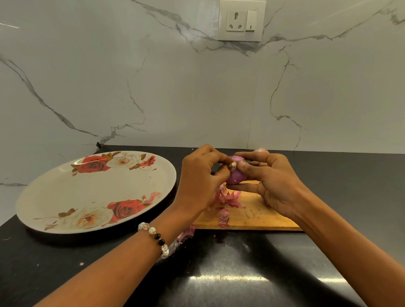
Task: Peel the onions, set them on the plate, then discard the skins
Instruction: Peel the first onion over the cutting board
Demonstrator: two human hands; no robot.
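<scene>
A purple, mostly peeled onion (235,176) is held above the wooden cutting board (255,215). My right hand (271,183) grips it from the right and below. My left hand (202,180) pinches the onion's pale top end between thumb and fingers. Loose pink onion skins (227,198) lie on the board under my hands, and more skins (186,234) lie on the counter by my left wrist. Another onion (261,151) peeks out behind my right hand. The white floral plate (55,201) sits to the left, with one skin scrap (153,197) on its near rim.
The black counter (230,272) runs to a marble wall behind. A wall socket (241,19) sits high on that wall. A beaded bracelet (154,237) circles my left wrist.
</scene>
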